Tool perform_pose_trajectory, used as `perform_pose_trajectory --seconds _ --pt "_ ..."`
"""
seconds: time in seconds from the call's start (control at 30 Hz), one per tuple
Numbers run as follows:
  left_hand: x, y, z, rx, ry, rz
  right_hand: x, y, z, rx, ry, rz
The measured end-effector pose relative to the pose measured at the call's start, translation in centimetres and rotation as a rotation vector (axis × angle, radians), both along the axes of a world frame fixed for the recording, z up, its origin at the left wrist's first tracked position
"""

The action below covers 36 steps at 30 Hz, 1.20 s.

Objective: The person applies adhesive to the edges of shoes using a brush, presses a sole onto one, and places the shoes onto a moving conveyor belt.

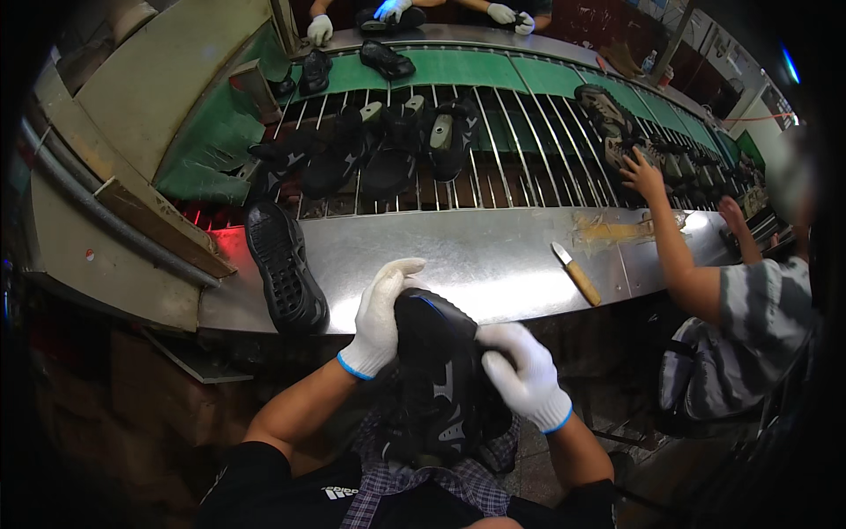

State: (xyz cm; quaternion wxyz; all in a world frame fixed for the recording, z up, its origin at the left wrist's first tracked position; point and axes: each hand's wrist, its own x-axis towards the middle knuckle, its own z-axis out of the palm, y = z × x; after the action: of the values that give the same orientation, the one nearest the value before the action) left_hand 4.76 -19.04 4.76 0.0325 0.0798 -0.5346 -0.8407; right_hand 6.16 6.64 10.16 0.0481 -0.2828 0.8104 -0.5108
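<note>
In front of my body is a black shoe (436, 370) with grey trim, its toe pointing away from me and a small blue patch near the toe. My left hand (381, 319), in a white knit glove with a blue cuff, grips the left side of the toe. On the other side my right hand (527, 375), gloved the same way, has its fingers curled against the shoe's edge; its fingertips are partly hidden. Another black shoe (286, 269) lies sole up at the left of the metal ledge (397, 247). Right of centre on that ledge rests a knife (575, 275) with a wooden handle.
Beyond the ledge runs a roller rack (511, 167) with several black shoes (388, 159). A board-sided machine (150, 106) borders the left. At the right, a person's hand (646, 176) touches shoes (608, 115). Across the line, another worker's gloved hand (321, 30) rests on the edge.
</note>
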Motion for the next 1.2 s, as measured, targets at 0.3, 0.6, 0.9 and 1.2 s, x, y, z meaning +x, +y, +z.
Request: perform_pose_trajectory --seconds 0.3,0.6,0.9,1.2 --pt "2.6 2.4 6.6 -0.222 0.264 0.000 -5.2 -4.9 5.2 0.048 -0.048 0.278" --pt "5.3 -0.2 4.8 -0.077 0.181 0.084 3.7 -1.0 1.9 0.028 -0.337 0.135" --pt "4.2 0.3 3.7 0.179 0.093 -0.238 1.4 -3.7 10.7 0.027 0.435 0.111" --pt "7.1 -6.7 -0.5 0.145 -0.294 -0.574 3.0 3.9 -4.8 -0.926 -0.459 0.042"
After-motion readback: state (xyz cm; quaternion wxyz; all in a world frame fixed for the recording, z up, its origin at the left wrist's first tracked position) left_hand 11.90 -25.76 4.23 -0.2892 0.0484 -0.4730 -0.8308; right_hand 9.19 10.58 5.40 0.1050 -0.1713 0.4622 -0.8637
